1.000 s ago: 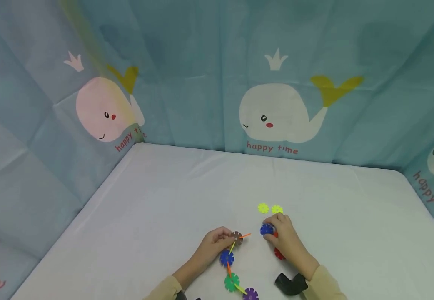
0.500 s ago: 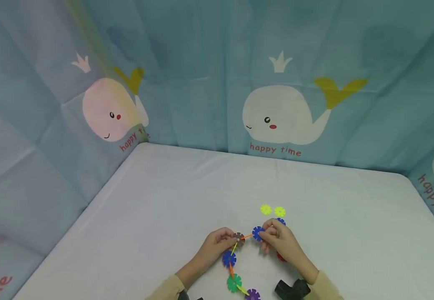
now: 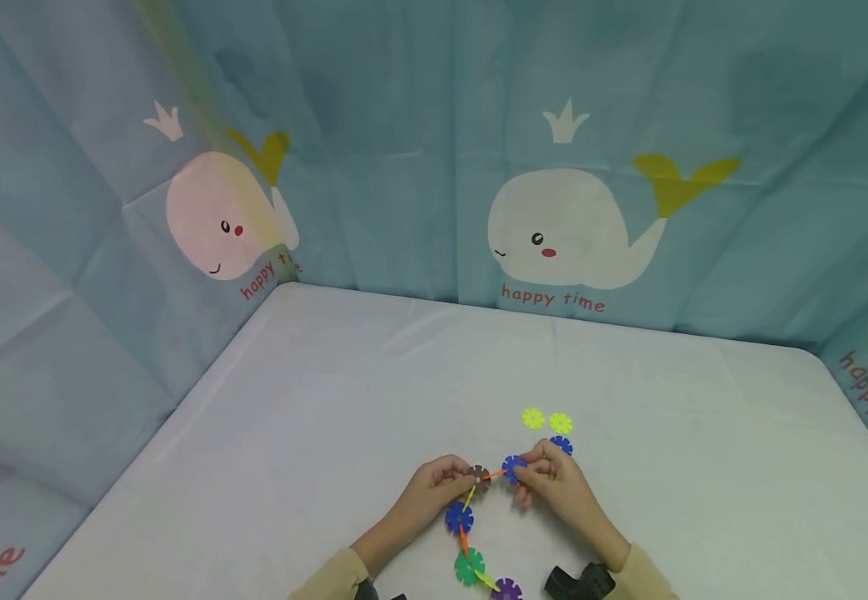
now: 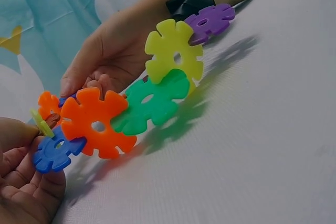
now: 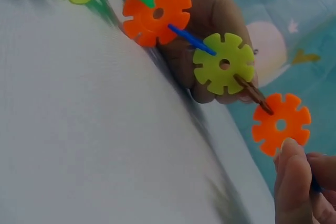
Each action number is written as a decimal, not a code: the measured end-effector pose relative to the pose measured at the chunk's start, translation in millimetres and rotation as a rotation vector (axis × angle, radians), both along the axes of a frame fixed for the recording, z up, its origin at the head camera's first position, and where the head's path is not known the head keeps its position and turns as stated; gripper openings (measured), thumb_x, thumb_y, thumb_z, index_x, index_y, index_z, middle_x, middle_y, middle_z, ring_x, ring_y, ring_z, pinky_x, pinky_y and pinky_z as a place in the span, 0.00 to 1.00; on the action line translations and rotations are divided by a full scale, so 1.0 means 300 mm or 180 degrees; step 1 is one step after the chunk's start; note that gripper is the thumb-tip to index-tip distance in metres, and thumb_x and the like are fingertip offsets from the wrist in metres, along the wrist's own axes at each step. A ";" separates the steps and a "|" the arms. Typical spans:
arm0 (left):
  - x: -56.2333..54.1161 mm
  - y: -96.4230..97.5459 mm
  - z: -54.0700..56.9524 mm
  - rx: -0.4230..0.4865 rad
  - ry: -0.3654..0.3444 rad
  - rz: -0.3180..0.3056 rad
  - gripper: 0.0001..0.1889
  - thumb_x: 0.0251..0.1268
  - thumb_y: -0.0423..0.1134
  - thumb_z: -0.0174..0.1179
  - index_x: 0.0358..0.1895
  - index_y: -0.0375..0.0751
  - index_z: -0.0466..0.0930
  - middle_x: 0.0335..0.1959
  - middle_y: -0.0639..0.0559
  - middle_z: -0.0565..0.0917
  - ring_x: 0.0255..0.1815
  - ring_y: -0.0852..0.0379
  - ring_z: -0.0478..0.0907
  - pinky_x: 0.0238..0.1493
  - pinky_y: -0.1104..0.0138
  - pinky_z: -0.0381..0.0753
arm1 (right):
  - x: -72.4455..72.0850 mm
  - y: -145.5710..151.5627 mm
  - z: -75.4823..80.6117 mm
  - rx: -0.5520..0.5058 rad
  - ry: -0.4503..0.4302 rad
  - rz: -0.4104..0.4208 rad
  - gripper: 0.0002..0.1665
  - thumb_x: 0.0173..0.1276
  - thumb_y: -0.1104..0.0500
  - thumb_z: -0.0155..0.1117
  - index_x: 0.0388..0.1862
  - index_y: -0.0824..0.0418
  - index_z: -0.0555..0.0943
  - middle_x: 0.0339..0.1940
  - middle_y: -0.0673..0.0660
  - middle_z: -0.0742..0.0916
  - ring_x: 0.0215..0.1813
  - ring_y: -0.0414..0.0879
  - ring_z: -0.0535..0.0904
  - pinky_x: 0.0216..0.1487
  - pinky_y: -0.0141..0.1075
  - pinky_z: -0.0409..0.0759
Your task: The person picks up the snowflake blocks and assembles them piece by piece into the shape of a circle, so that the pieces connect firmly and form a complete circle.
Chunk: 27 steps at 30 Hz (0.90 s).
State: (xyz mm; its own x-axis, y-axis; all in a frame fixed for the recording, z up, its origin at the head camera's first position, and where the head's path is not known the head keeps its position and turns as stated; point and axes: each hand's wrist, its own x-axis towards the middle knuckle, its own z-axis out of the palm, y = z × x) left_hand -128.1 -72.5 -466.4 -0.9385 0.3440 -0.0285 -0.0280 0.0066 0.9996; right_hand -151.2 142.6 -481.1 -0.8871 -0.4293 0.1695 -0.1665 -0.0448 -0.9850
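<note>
A chain of slotted flower-shaped plastic discs hangs between my hands. In the head view, my left hand (image 3: 430,489) pinches the brown disc (image 3: 481,477). My right hand (image 3: 560,485) pinches a blue disc (image 3: 512,469), whose left edge meets the orange disc (image 5: 281,124), seen face-on in the right wrist view. From the brown disc the chain runs toward me through a yellow disc (image 5: 224,64), another blue disc (image 3: 459,518), another orange disc (image 4: 97,125), a green disc (image 3: 469,567), a further yellow disc (image 4: 176,51) and a purple disc (image 3: 507,590).
Beyond my right hand, two loose yellow discs (image 3: 532,418) lie on the white table (image 3: 374,375), with a loose blue disc (image 3: 562,445) partly behind the fingers. A black wrist mount (image 3: 580,581) sits at my right wrist. A blue whale-print curtain (image 3: 396,208) stands behind the table.
My right hand has moved left with the blue disc, which now meets the chain's orange disc. The red disc near my right hand is no longer visible. My left hand keeps its pinch.
</note>
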 end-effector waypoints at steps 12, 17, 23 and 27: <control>0.000 -0.013 0.024 -0.0052 0.0067 -0.0108 0.06 0.61 0.29 0.53 0.34 0.26 0.72 0.20 0.51 0.75 0.19 0.64 0.69 0.21 0.75 0.69 | 0.015 -0.037 0.005 -0.0037 -0.0080 -0.0139 0.13 0.61 0.69 0.57 0.36 0.79 0.67 0.20 0.66 0.80 0.20 0.42 0.77 0.23 0.36 0.77; -0.002 -0.011 0.030 -0.0116 0.0059 -0.0153 0.08 0.63 0.32 0.53 0.39 0.28 0.73 0.13 0.53 0.71 0.11 0.64 0.62 0.13 0.76 0.63 | 0.024 -0.067 0.029 -0.0006 -0.0271 -0.0072 0.17 0.62 0.70 0.56 0.44 0.84 0.66 0.29 0.68 0.80 0.27 0.44 0.80 0.31 0.38 0.78; 0.009 -0.024 0.016 -0.0257 0.0044 0.0053 0.09 0.61 0.32 0.55 0.38 0.27 0.78 0.12 0.55 0.73 0.08 0.67 0.62 0.11 0.78 0.62 | 0.004 -0.081 0.067 0.0227 -0.0480 0.0404 0.20 0.63 0.71 0.53 0.52 0.83 0.66 0.34 0.69 0.81 0.33 0.48 0.81 0.37 0.39 0.77; 0.010 -0.027 0.002 -0.0072 0.0044 0.0058 0.09 0.59 0.32 0.57 0.35 0.26 0.80 0.16 0.49 0.79 0.11 0.65 0.67 0.15 0.76 0.65 | -0.029 -0.074 0.087 0.0564 -0.0467 0.0660 0.18 0.63 0.71 0.54 0.51 0.78 0.71 0.30 0.66 0.83 0.29 0.50 0.81 0.33 0.39 0.78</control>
